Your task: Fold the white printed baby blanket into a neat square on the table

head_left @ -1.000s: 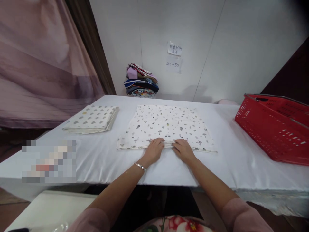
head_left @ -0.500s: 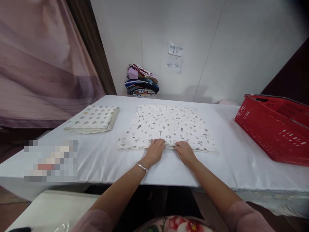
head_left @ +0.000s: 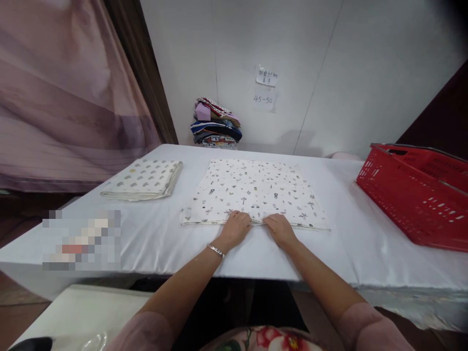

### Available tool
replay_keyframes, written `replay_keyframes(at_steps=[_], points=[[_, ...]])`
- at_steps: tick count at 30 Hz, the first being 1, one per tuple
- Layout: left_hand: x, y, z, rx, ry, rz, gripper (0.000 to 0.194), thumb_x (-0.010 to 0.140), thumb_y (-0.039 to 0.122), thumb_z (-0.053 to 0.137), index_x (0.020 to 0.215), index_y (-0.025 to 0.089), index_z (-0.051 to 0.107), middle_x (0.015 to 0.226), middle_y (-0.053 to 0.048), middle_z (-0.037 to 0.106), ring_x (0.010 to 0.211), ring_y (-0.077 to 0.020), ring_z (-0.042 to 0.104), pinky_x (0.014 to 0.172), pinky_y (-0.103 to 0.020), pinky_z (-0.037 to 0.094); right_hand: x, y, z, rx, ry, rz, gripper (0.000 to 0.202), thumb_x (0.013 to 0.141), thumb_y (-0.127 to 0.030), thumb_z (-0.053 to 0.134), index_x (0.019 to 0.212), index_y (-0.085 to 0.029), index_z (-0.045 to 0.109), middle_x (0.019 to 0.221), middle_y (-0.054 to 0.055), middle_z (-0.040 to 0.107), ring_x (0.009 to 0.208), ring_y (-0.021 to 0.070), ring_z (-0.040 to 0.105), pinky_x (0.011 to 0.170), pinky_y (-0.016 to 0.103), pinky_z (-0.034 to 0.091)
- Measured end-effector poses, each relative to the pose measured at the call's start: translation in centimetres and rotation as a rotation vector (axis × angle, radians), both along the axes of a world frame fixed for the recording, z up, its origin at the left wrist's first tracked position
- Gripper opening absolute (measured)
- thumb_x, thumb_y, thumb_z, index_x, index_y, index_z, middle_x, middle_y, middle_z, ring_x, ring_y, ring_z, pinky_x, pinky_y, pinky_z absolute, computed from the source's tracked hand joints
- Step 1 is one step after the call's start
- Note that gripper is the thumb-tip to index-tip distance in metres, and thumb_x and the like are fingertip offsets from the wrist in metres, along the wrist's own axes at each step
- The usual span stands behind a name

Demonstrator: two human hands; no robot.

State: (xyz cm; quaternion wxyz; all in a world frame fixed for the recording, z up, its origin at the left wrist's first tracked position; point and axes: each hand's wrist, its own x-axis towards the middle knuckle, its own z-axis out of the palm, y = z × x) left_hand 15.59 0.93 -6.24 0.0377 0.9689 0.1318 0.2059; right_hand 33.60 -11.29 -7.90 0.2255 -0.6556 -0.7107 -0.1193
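A white cloth (head_left: 252,187) printed with small palm trees and other little figures lies folded flat on the table in front of me. My left hand (head_left: 237,229) grips the middle of its near edge, fingers on top and the thumb hidden. Just to the right, my right hand (head_left: 281,230) is closed on the same edge, a short gap from the left. Between the hands the layered edge is slightly lifted or bunched. A second folded cloth (head_left: 146,178), white with grey cloud-like prints, rests to the left, touched by neither hand.
A red plastic basket (head_left: 409,200) stands on the right of the white-covered table (head_left: 340,253). Behind the table is a stack of folded fabrics (head_left: 216,124) against the wall. Paper signs (head_left: 266,87) hang above. A blurred-out patch covers something at the table's left front.
The hands stay at the near edge of the cloth; the right one has shifted very slightly left. The view has moved a little. Otherwise the cloths lie as before.
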Motion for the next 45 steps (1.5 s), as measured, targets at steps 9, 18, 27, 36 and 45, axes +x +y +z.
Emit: replay_keyframes(at_steps=[9,18,27,36,45], points=[[0.9,-0.6,0.5,0.022,-0.008,-0.011,0.019,0.081,0.015,0.052,0.100,0.020,0.051,0.113,-0.007,0.056,0.099,-0.0204,0.052,0.087,-0.037,0.037,0.1,0.0,0.0,0.028,0.036,0.000,0.027,0.085,-0.009,0.043,0.102,-0.020,0.062,0.096,0.008,0.064,0.087,0.0208,0.054,0.075,0.034,0.041],[2.2,-0.8,-0.2,0.089,0.022,0.036,0.020,0.085,0.009,0.041,0.095,0.019,0.056,0.087,-0.005,0.061,0.085,-0.0196,0.053,0.084,-0.037,0.038,0.0,0.1,-0.1,0.064,0.045,-0.010,0.025,0.087,-0.010,0.042,0.101,-0.019,0.061,0.094,0.007,0.066,0.086,0.0206,0.055,0.075,0.035,0.041],[1.8,0.0,0.1,0.044,-0.009,-0.005,0.017,0.085,0.014,0.045,0.089,0.020,0.060,0.085,-0.005,0.061,0.084,-0.0211,0.053,0.073,-0.035,0.040,1.1,-1.2,1.0,-0.083,-0.019,-0.200,0.035,0.080,-0.006,0.050,0.112,-0.019,0.056,0.105,0.007,0.062,0.097,0.0198,0.051,0.083,0.033,0.037],[1.8,0.2,0.3,-0.031,0.058,-0.005,0.025,0.087,0.017,0.037,0.093,0.020,0.062,0.097,-0.006,0.063,0.093,-0.0208,0.053,0.079,-0.035,0.040,10.5,-11.4,2.1,-0.157,0.197,-0.602,0.035,0.076,-0.005,0.047,0.104,-0.018,0.063,0.111,0.008,0.062,0.106,0.0213,0.050,0.094,0.037,0.034],[1.7,0.3,0.3,-0.056,0.035,-0.010,0.026,0.088,0.019,0.037,0.094,0.020,0.063,0.100,-0.005,0.063,0.094,-0.0212,0.054,0.079,-0.036,0.041,14.3,-14.1,3.1,-0.103,0.759,-0.922,0.022,0.081,-0.020,0.047,0.093,-0.012,0.063,0.082,0.008,0.068,0.068,0.0145,0.062,0.063,0.025,0.048]])
